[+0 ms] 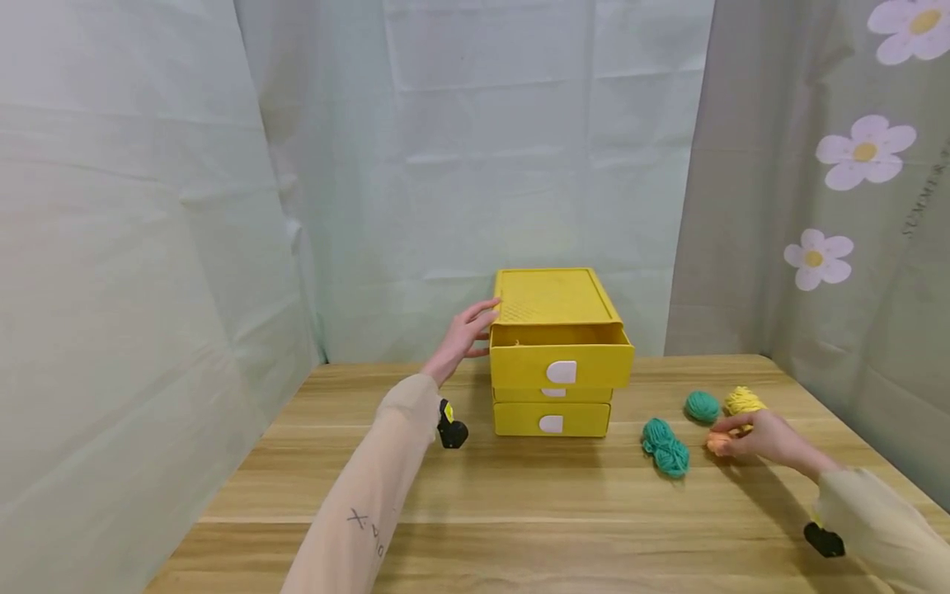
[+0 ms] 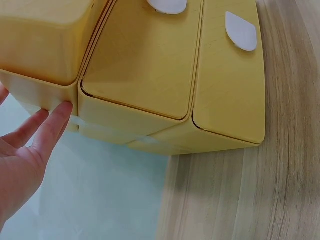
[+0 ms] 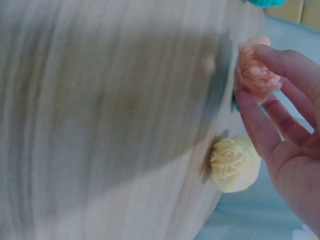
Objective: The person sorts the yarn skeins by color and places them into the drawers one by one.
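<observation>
A yellow three-drawer box (image 1: 552,297) stands at the table's back, its top drawer (image 1: 519,367) pulled partway out. My left hand (image 1: 462,337) rests on the box's left side near the top, fingers extended; the left wrist view shows its fingertips (image 2: 62,111) touching the wall. On the right, my right hand (image 1: 772,437) pinches a small peach-orange yarn ball (image 3: 256,70) between thumb and fingers. Near it lie a yellow yarn ball (image 3: 234,164), a round green yarn ball (image 1: 702,407) and a longer green yarn skein (image 1: 665,448). Most of the top drawer's inside is hidden.
The wooden table (image 1: 564,511) runs up to pale curtains (image 1: 482,165) behind and at the sides. White tabs (image 1: 551,424) mark the drawer fronts. The two lower drawers are closed under the protruding top one.
</observation>
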The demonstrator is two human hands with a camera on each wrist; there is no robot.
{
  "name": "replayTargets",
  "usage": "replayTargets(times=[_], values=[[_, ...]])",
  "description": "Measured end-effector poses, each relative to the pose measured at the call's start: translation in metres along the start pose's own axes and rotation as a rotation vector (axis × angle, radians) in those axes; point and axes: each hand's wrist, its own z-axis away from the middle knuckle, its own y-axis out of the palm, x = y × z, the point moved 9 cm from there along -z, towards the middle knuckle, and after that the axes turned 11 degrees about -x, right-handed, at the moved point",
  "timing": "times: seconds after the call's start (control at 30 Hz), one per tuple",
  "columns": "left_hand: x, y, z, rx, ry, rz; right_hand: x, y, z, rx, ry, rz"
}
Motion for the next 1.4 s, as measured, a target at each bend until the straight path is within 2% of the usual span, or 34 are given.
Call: replayTargets(times=[0.23,0.43,0.57,0.7,0.9,1.13,1.23,1.4], values=[[0.017,-0.005,-0.014,-0.034,0.026,-0.003,0.010,-0.007,-0.004,-0.009,0.026,-0.060],[0.019,-0.006,-0.017,-0.057,0.035,-0.017,0.024,-0.016,-0.010,0.003,0.040,-0.142],[0.018,-0.005,-0.018,-0.050,0.030,-0.017,0.034,-0.024,-0.012,0.008,0.058,-0.165],[0.015,-0.003,-0.015,-0.024,0.014,-0.010,0.043,-0.030,-0.014,0.015,0.060,-0.162],[0.019,-0.005,-0.017,-0.042,0.024,-0.005,0.059,-0.033,-0.018,0.041,0.050,-0.180],[0.019,-0.006,-0.015,-0.037,0.021,0.006,0.071,-0.038,-0.026,0.032,0.041,-0.173],[0.016,-0.005,-0.013,-0.017,0.007,0.015,0.077,-0.042,-0.028,0.014,0.038,-0.190],[0.002,-0.001,-0.001,0.009,-0.002,0.004,0.093,-0.052,-0.033,-0.030,0.007,-0.212]])
